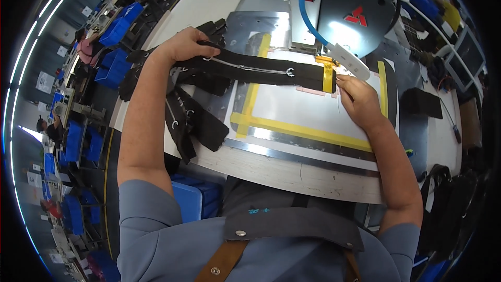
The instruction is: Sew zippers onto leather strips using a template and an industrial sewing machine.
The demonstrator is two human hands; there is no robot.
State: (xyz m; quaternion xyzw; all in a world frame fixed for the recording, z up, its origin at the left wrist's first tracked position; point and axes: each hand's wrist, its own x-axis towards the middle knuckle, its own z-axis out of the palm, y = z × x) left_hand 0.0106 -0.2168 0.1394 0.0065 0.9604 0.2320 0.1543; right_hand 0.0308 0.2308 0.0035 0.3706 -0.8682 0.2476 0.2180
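A long black fabric strip with a zipper (261, 69) lies stretched from left to right across the work plate. My left hand (183, 47) grips its left part, the thumb on top near a metal zipper pull. At the other end, by a yellow band (328, 77), my right hand (360, 99) pinches the strip's edge between thumb and fingers. That end lies just in front of the sewing machine's head (355, 15). Beside and below my left hand is a heap of similar black zipper strips (195, 120), some hanging over the table edge.
Yellow tape (308, 131) frames a white sheet on the metal plate. A blue hose (302, 5) and a white handheld device (348, 61) stand by the machine. At right are a black block (421, 103), a screwdriver (456, 133) and a screen (472, 52). People work at far-left benches.
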